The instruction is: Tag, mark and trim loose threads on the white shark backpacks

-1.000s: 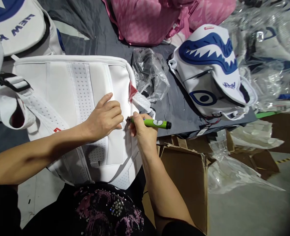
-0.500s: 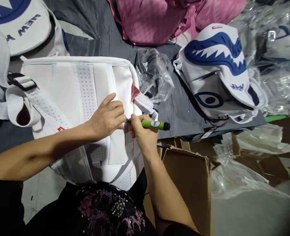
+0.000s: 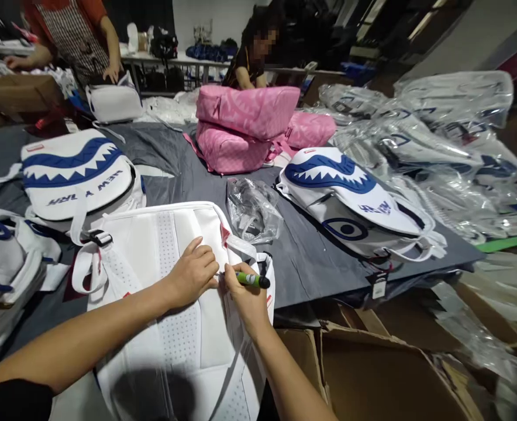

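A white backpack (image 3: pixel 183 345) lies with its strap side up at the table's near edge. My left hand (image 3: pixel 193 272) rests on its panel, fingers curled and pressed against the fabric near a seam; what they pinch, if anything, is too small to make out. Just right of it, my right hand (image 3: pixel 245 292) is closed around a green marker (image 3: pixel 250 279), its dark end pointing right. The marker's tip is hidden between the hands. Above them a red tab (image 3: pixel 224 235) and a white strap sit at the backpack's edge.
Beyond the backpack lies a clear plastic bag (image 3: pixel 254 210). White-and-blue backpacks stand left (image 3: pixel 76 175) and right (image 3: pixel 350 204). Pink bags (image 3: pixel 245 128) are stacked farther back, wrapped bags (image 3: pixel 434 140) at right. Open cardboard boxes (image 3: pixel 372 374) stand below. Two people work across the table (image 3: pixel 302 263).
The view has tilted up, showing the people and the far tables. Both hands stay at the same seam of the backpack, with the marker still in my right hand.
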{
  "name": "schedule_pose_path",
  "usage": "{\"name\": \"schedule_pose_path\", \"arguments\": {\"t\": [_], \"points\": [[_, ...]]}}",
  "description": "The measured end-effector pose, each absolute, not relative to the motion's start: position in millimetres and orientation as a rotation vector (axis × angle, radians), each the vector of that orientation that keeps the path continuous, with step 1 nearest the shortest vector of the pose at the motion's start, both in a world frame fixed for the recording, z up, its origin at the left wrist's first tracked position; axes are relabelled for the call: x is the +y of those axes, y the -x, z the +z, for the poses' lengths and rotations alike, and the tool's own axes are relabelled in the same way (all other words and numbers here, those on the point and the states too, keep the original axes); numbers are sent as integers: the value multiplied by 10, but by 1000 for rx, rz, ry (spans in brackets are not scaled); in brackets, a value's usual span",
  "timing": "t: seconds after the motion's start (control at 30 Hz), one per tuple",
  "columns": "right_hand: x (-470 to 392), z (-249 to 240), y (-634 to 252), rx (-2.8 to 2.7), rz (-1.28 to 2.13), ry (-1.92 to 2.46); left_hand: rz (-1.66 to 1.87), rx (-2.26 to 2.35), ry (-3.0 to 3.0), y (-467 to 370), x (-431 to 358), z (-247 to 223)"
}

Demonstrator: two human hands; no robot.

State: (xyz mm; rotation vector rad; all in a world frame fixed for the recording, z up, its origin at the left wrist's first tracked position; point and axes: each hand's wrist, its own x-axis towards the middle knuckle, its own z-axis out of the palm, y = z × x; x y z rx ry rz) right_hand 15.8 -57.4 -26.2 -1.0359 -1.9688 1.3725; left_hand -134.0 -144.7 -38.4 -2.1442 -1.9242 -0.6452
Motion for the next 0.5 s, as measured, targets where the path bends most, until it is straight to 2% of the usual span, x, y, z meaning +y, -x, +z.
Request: {"name": "schedule_pose_path", "arguments": {"t": [0.1, 0.23, 0.33, 0.5], "points": [[-560, -279, -168, -1991, 1368, 1000, -479, -1906, 2245, 1444, -1348, -233], [-491, -294, -156, -1962, 1305, 923, -29, -1950, 2464, 1690, -1109, 122], [-464, -244, -192, -1967, 1360, 889, 246, -2107, 2398, 1795, -1020, 380], [-653, 93, -475, -1773, 1475, 800, 108, -2054, 2258, 1525, -1400, 846]]}}
